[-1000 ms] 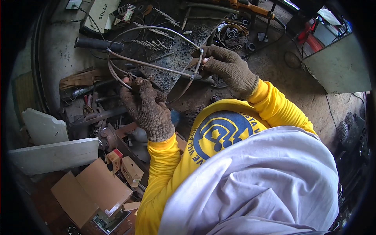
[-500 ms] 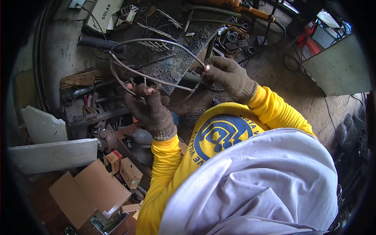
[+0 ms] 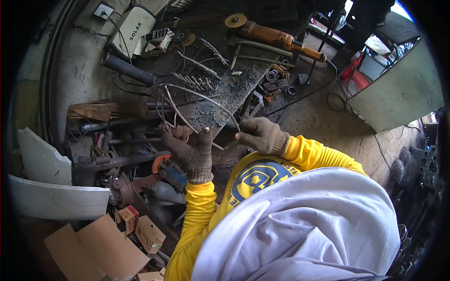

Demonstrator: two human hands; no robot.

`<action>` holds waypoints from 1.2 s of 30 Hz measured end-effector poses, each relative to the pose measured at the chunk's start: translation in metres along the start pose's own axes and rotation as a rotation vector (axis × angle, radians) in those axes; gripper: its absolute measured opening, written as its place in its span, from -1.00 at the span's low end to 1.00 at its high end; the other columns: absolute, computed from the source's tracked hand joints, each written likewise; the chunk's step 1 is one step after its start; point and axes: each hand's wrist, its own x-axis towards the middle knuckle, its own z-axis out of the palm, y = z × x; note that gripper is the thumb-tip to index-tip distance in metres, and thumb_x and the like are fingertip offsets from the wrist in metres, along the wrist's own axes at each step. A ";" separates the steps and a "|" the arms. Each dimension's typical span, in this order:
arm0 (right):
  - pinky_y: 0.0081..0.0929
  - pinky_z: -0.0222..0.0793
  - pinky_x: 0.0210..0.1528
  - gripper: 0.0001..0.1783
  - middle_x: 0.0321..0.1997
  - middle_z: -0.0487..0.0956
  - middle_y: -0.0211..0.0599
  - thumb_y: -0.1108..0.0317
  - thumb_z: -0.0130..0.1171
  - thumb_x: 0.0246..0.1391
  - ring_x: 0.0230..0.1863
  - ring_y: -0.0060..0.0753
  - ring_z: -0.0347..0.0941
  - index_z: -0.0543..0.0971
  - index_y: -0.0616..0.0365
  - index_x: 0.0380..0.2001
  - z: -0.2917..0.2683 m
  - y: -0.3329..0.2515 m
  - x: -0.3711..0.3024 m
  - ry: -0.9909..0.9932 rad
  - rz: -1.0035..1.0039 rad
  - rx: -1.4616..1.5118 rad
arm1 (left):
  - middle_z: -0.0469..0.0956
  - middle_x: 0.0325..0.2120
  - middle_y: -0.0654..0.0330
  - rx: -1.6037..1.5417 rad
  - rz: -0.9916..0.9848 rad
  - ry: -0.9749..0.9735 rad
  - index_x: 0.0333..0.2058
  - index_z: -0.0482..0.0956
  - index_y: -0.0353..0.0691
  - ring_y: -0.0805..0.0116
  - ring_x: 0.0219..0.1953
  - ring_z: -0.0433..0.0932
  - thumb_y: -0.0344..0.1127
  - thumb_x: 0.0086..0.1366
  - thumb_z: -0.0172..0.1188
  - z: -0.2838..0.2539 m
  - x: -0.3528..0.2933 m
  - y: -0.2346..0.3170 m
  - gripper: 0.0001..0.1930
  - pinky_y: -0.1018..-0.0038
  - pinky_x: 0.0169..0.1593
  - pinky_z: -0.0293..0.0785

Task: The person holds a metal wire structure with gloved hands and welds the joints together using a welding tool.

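A bent metal rod frame (image 3: 213,99), made of thin curved rods, is held in front of me over the near edge of the workbench (image 3: 236,96). My left hand (image 3: 191,152), in a brown knit glove, has its fingers curled round the frame's left side, with the thumb raised. On the right side, my gloved right hand (image 3: 263,136) pinches the frame's end between thumb and fingers. Part of the rods is hidden behind the gloves. Dark grit and several short rods (image 3: 187,80) lie on the bench beyond the frame.
An orange angle grinder (image 3: 269,35) with a disc lies at the bench's far side, its cord trailing right. A black cylinder (image 3: 127,69) is at the left. Cardboard boxes (image 3: 112,243), white panels (image 3: 58,199) and metal scrap crowd the lower left; a large panel (image 3: 398,91) leans right.
My view has shifted, showing more of the bench and the whole grinder. Both hands have moved lower in view with the frame, which has turned and looks narrower.
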 end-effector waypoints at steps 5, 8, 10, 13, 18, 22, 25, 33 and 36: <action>-0.20 0.53 -0.14 -0.58 -0.22 0.66 -0.03 0.07 0.32 0.16 -0.23 -0.01 0.63 0.65 0.16 -0.06 -0.018 0.019 0.030 0.062 -0.190 -0.321 | 0.26 0.26 -0.17 0.284 0.238 -0.042 0.38 0.04 -0.48 0.08 0.21 0.40 0.07 -0.02 0.56 -0.038 0.014 -0.041 0.19 0.23 0.30 0.35; -0.13 0.51 -0.02 -0.55 -0.11 0.64 -0.03 0.04 0.31 0.11 -0.08 0.08 0.60 0.63 0.06 -0.01 -0.057 0.021 0.054 0.304 0.012 -0.675 | 0.36 0.12 -0.09 0.332 0.360 -0.074 0.38 0.03 -0.48 0.14 0.10 0.45 -0.01 -0.03 0.56 -0.056 0.021 -0.048 0.18 0.24 0.26 0.36; -0.11 0.48 0.02 -0.58 -0.06 0.61 -0.07 0.10 0.30 0.09 0.00 0.06 0.55 0.64 0.01 -0.01 -0.078 0.038 0.069 0.493 -0.020 -0.897 | 0.39 0.13 -0.14 0.315 0.343 -0.111 0.36 0.06 -0.49 0.09 0.10 0.49 0.03 -0.05 0.56 -0.065 0.023 -0.054 0.17 0.22 0.25 0.38; -0.08 0.42 0.09 -0.62 0.03 0.57 -0.09 0.14 0.26 0.10 0.12 0.02 0.48 0.64 -0.04 -0.01 -0.110 0.060 0.091 0.583 0.009 -1.095 | 0.41 0.14 -0.16 0.311 0.342 -0.145 0.34 0.10 -0.49 0.05 0.11 0.53 0.08 -0.06 0.55 -0.068 0.029 -0.059 0.16 0.20 0.24 0.39; -0.06 0.45 0.06 -0.68 0.01 0.59 -0.04 0.19 0.15 0.15 0.04 0.07 0.54 0.64 -0.01 -0.05 -0.136 0.074 0.115 0.423 0.198 -1.200 | 0.46 0.06 -0.11 0.402 0.405 -0.130 0.33 0.14 -0.44 0.07 0.11 0.53 0.03 -0.08 0.55 -0.060 0.033 -0.060 0.12 0.18 0.25 0.38; -0.05 0.50 -0.06 -0.75 -0.11 0.62 -0.01 0.29 0.10 0.18 -0.08 0.11 0.58 0.64 0.01 -0.11 -0.150 0.090 0.128 0.320 0.128 -1.172 | 0.47 0.05 -0.06 0.562 0.425 -0.148 0.28 0.23 -0.38 0.03 0.10 0.52 -0.06 -0.11 0.54 -0.045 0.025 -0.044 0.02 0.18 0.21 0.41; -0.07 0.50 -0.10 -0.78 -0.15 0.61 0.00 0.36 0.08 0.19 -0.10 0.14 0.57 0.62 0.01 -0.12 -0.155 0.106 0.125 0.269 0.035 -1.055 | 0.50 0.07 0.04 0.834 0.650 -0.136 0.24 0.33 -0.18 0.00 0.13 0.51 -0.11 -0.15 0.54 -0.022 0.038 -0.010 -0.06 0.07 0.12 0.47; -0.30 0.45 -0.24 -0.72 -0.29 0.62 -0.18 0.27 0.07 0.33 -0.32 -0.23 0.56 0.56 0.19 -0.03 -0.172 0.126 0.115 0.261 -0.099 -0.365 | 0.37 0.22 0.10 0.901 0.926 -0.194 0.26 0.37 0.16 -0.10 0.23 0.40 -0.20 0.03 0.45 0.001 0.044 0.022 -0.23 -0.13 0.25 0.42; -0.54 0.41 -0.31 -0.65 -0.30 0.60 -0.46 0.20 0.08 0.36 -0.35 -0.61 0.47 0.55 0.20 0.05 -0.170 0.081 0.130 0.205 0.240 0.045 | 0.39 0.19 0.09 0.918 0.929 -0.193 0.24 0.39 0.19 -0.19 0.28 0.36 -0.15 0.08 0.46 0.002 0.039 0.018 -0.28 -0.15 0.27 0.38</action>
